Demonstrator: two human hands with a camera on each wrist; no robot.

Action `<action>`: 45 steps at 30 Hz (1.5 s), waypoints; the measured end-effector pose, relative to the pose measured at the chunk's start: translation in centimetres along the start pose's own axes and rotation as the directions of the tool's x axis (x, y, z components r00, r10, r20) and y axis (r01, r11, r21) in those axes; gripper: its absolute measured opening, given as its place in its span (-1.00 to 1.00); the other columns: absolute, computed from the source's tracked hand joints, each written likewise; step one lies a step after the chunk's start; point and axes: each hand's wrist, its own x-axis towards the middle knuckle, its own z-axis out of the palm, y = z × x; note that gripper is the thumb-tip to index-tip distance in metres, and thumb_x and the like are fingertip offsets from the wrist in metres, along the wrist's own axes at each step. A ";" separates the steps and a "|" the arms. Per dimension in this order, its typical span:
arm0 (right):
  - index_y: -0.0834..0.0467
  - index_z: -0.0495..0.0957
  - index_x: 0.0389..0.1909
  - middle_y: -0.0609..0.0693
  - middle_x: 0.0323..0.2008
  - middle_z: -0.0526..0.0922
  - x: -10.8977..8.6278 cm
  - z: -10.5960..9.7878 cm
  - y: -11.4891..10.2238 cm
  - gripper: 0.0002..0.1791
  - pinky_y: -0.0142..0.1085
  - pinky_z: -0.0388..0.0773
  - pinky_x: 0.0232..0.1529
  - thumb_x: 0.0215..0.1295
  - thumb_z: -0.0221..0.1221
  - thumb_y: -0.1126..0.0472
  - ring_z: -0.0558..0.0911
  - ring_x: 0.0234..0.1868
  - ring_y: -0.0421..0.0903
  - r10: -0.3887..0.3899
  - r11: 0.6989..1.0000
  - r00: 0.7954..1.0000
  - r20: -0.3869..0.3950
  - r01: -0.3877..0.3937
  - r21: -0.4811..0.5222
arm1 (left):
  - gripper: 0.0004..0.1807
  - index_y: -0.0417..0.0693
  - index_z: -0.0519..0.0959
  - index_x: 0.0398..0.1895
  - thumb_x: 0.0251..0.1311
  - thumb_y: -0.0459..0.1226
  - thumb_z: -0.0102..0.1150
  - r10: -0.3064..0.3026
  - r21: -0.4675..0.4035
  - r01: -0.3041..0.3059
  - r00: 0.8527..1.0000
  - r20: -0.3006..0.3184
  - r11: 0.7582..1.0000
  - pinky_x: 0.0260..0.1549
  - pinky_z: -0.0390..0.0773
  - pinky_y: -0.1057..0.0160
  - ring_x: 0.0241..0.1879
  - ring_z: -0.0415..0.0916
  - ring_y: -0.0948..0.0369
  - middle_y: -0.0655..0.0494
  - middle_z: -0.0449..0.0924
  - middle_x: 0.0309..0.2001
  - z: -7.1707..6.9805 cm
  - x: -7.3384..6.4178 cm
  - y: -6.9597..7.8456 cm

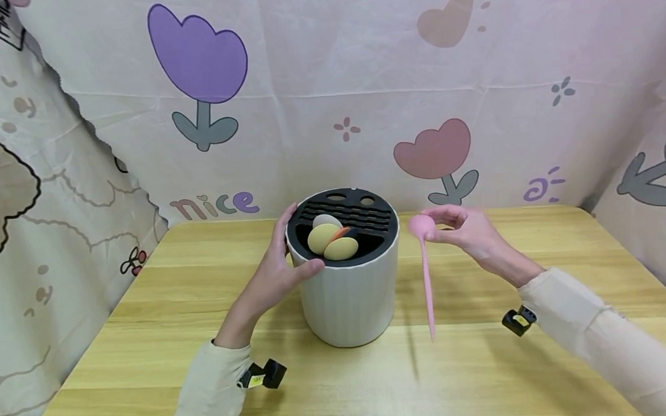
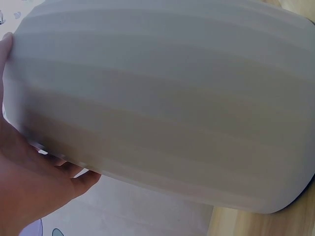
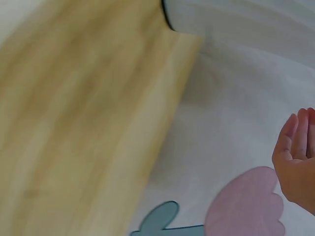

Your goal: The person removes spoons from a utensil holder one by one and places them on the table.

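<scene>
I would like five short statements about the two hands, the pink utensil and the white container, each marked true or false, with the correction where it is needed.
1. The right hand pinches the pink utensil near its round end. True.
2. The pink utensil's long handle points upward. False: it hangs downward, below the right hand.
3. The left hand holds the white container at its side and rim. True.
4. The white container lies on its side. False: it stands upright on the wooden table.
5. Yellowish oval pieces show in the opening of the container's black top. True.
</scene>
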 end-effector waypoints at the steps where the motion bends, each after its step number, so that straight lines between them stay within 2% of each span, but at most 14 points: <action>1: 0.35 0.52 0.09 -0.18 -0.12 0.67 -0.1 0.1 0.3 -0.53 -0.41 0.53 -0.06 0.14 0.35 0.34 0.60 -0.07 -0.24 0.009 1.000 1.000 0.003 -0.009 -0.018 | 0.40 -0.09 -0.18 0.53 -0.23 0.49 0.21 0.002 0.001 -0.002 1.000 -0.002 1.000 0.31 -0.19 -0.26 0.44 -0.15 -0.07 -0.13 -0.11 0.48 0.0 0.0 0.0; 6: 0.40 0.50 0.12 0.18 0.02 0.62 -0.4 0.7 1.6 -0.48 -0.40 0.51 -0.06 0.15 0.36 0.30 0.59 -0.04 -0.19 0.052 0.995 0.998 0.020 -0.050 -0.081 | 0.39 -0.07 -0.18 0.53 -0.22 0.48 0.22 0.003 0.001 -0.003 1.000 -0.002 1.000 0.32 -0.17 -0.26 0.44 -0.13 -0.07 -0.13 -0.11 0.48 0.0 0.0 0.0; 8: 0.40 0.51 0.11 0.22 0.01 0.62 -0.6 1.0 2.2 -0.48 -0.39 0.51 -0.07 0.14 0.37 0.29 0.59 -0.05 -0.11 0.061 0.995 0.998 0.031 -0.059 -0.086 | 0.38 -0.06 -0.17 0.53 -0.22 0.48 0.22 0.002 0.001 -0.002 1.000 -0.001 1.000 0.31 -0.16 -0.26 0.43 -0.11 -0.07 -0.13 -0.10 0.48 0.0 0.0 0.1; 11: 0.38 0.53 0.08 0.22 -0.02 0.63 -0.7 1.4 3.1 -0.48 -0.35 0.52 -0.09 0.12 0.39 0.25 0.59 -0.04 0.04 0.074 0.993 0.996 0.054 -0.069 -0.091 | 0.38 -0.07 -0.17 0.53 -0.22 0.48 0.22 0.003 0.000 -0.003 1.000 -0.002 1.000 0.31 -0.16 -0.26 0.43 -0.11 -0.07 -0.13 -0.09 0.48 0.1 0.0 0.0; 14: 0.37 0.55 0.06 0.19 -0.05 0.64 -0.7 1.6 4.0 -0.47 -0.31 0.53 -0.09 0.10 0.42 0.21 0.59 -0.03 0.10 0.085 0.992 0.994 0.072 -0.078 -0.104 | 0.39 -0.08 -0.17 0.52 -0.23 0.47 0.23 0.003 -0.007 -0.003 1.000 -0.001 1.000 0.31 -0.17 -0.26 0.44 -0.12 -0.07 -0.14 -0.09 0.48 0.1 0.0 0.0; 20: 0.32 0.58 0.02 0.11 -0.10 0.66 -0.6 2.2 5.3 -0.49 -0.29 0.51 -0.05 0.08 0.43 0.18 0.56 -0.01 0.02 0.130 0.986 0.986 0.100 -0.118 -0.115 | 0.39 -0.08 -0.17 0.52 -0.23 0.47 0.23 -0.003 -0.005 0.003 1.000 -0.004 1.000 0.31 -0.19 -0.26 0.44 -0.14 -0.09 -0.14 -0.09 0.48 0.0 0.0 0.0; 27: 0.38 0.55 0.04 0.12 -0.11 0.66 -0.6 2.9 7.0 -0.49 -0.31 0.52 -0.05 0.12 0.40 0.21 0.58 -0.05 -0.02 0.170 0.981 0.974 0.151 -0.154 -0.118 | 0.38 -0.09 -0.18 0.52 -0.21 0.47 0.22 0.000 -0.004 0.000 1.000 -0.004 1.000 0.32 -0.19 -0.26 0.44 -0.15 -0.08 -0.14 -0.10 0.48 -0.1 0.0 0.0; 35: 0.37 0.56 0.03 0.11 -0.12 0.67 -0.2 2.9 8.0 -0.50 -0.18 0.51 0.01 0.12 0.41 0.17 0.59 -0.06 0.00 0.209 0.966 0.969 0.129 -0.184 -0.181 | 0.38 -0.08 -0.19 0.53 -0.21 0.47 0.21 -0.006 0.002 0.006 1.000 -0.003 1.000 0.31 -0.19 -0.26 0.44 -0.14 -0.09 -0.14 -0.11 0.48 0.0 0.1 -0.1; 45: 0.32 0.63 -0.07 0.05 -0.20 0.67 -0.3 3.6 8.4 -0.60 -0.21 0.52 -0.08 0.10 0.41 0.20 0.57 -0.16 -0.05 0.185 0.945 0.972 0.142 -0.136 -0.297 | 0.40 -0.11 -0.18 0.52 -0.23 0.48 0.21 -0.008 0.007 0.008 1.000 -0.007 1.000 0.32 -0.18 -0.26 0.44 -0.13 -0.08 -0.14 -0.10 0.48 0.0 0.1 -0.1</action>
